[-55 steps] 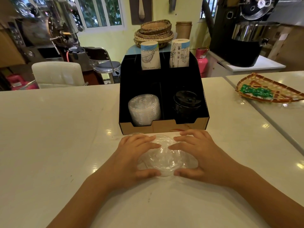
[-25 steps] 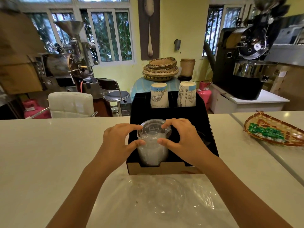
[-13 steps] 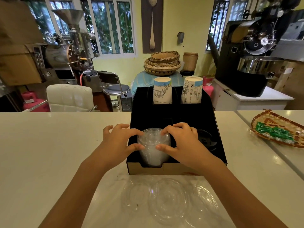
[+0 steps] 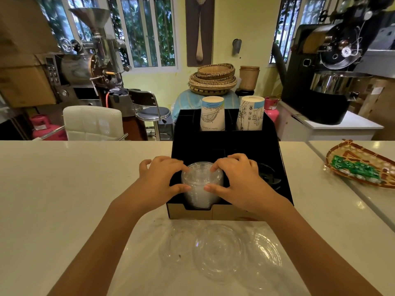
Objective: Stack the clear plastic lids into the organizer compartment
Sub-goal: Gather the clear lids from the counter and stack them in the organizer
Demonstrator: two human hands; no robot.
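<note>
1. Left hand (image 4: pixel 159 180): yours; set against the left side of the stack of clear lids (image 4: pixel 202 184); thumb at the stack's near face, fingers curled onto its top rim, so the hand cups the stack without fully closing round it.
2. Stack of clear lids: stands upright in the front-left compartment of the black organizer (image 4: pixel 226 144), at the notch in the organizer's near wall; its top rises just above that wall.
3. Right hand (image 4: pixel 239 180): mirrors the left; thumb at the near face, fingertips pressed on the top rim; the two hands pinch the stack between them.
4. Dark lids (image 4: pixel 268 175): front-right compartment; partly hidden by your right hand.
5. Loose clear lids (image 4: pixel 218 252): several, overlapping, flat on the counter (image 4: pixel 64 189) just before the organizer's near wall; count uncertain.
6. Step in hand, as judged: seating and squaring the stack in its compartment.
7. Next move, as judged: let go; gather the loose lids, aligned rim to rim; slippery and thin, so grip at the edges.
</note>
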